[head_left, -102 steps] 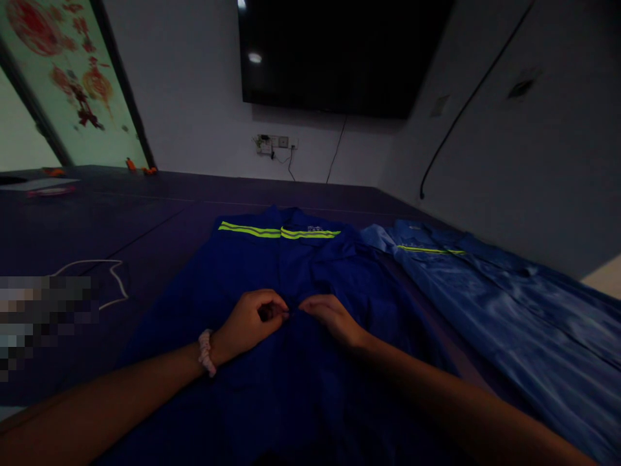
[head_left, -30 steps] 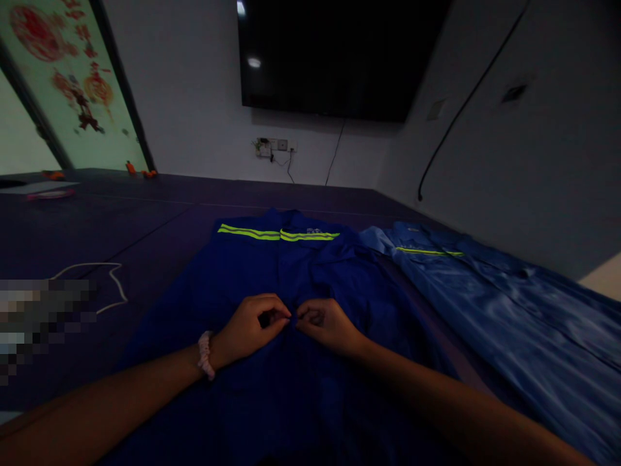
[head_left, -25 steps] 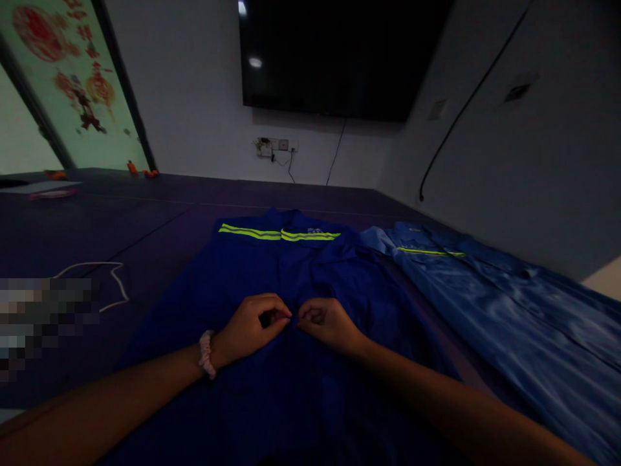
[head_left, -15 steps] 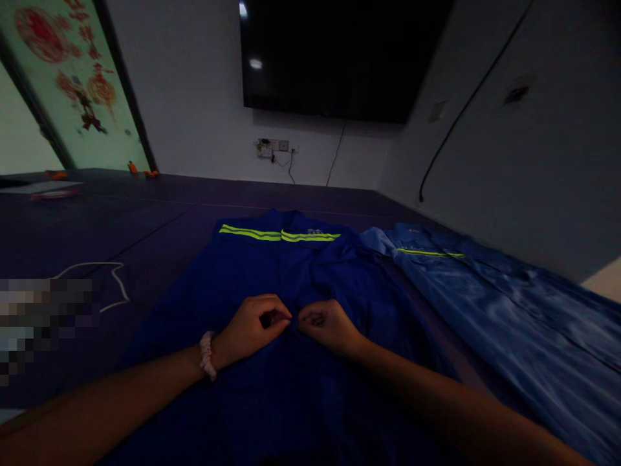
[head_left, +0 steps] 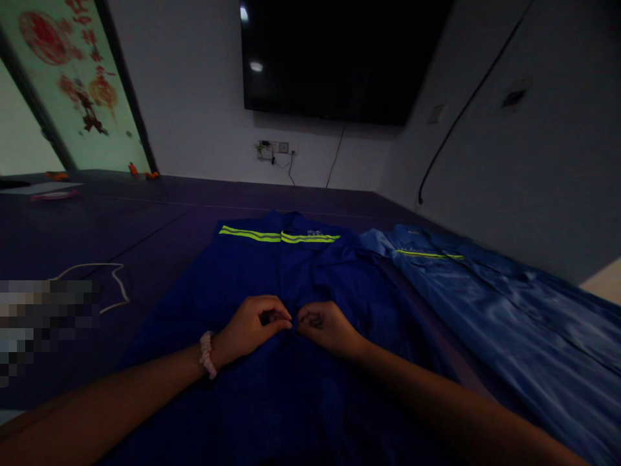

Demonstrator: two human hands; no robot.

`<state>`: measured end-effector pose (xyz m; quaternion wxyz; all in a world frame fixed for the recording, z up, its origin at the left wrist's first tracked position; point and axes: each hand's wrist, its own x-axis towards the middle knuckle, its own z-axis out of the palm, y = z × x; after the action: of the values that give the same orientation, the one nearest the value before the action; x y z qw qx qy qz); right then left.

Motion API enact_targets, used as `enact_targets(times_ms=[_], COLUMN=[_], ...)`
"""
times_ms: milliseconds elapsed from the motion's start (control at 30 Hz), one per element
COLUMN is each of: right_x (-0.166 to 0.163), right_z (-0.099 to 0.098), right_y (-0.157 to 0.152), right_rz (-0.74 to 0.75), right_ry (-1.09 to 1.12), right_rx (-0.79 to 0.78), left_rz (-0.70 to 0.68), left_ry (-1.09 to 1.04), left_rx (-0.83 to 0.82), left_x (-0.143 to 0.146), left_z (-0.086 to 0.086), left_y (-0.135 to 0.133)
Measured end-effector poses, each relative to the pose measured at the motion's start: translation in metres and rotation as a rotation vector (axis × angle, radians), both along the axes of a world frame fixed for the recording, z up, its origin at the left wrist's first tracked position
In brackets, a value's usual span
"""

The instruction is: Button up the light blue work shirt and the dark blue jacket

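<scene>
A dark blue work jacket lies spread out in front of me, collar away from me, with yellow-green reflective stripes across its chest. At the middle of its front, my left hand pinches the cloth along the centre opening, thumb against fingertips. My right hand is closed just beside it, fingers curled and pinching the same front edge. A narrow gap separates the fingertips of both hands. Whether a button or other fastener sits between them is too dark and small to tell. A pale scrunchie circles my left wrist.
A lighter blue garment with a reflective stripe lies on the right. On the left, a white cord rests on the dark purple surface near a blurred-out patch. A large black screen hangs on the wall ahead.
Both hands stay at nearly the same spot on the jacket front. The right fingers have shifted very slightly; the jacket lies as before.
</scene>
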<state>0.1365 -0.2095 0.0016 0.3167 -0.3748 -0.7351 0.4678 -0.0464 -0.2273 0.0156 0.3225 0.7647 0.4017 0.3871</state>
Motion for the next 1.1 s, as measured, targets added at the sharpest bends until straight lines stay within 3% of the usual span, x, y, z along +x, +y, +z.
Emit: enact_targets(times_ms=[367,1100], right_x=[0.0011,0.0009], right_z=[-0.0045,0.0009], right_y=[0.0014,0.0012], right_rz=[0.051,0.010], right_ry=[-0.019,0.064], right_rx=[0.073,-0.050], left_rz=[-0.023,-0.079], left_ry=[0.013,0.043], left_rx=[-0.037,-0.076], left_x=[-0.0007,-0.0052], left_z=[0.0007,-0.0009], left_y=[0.0005,0.0030])
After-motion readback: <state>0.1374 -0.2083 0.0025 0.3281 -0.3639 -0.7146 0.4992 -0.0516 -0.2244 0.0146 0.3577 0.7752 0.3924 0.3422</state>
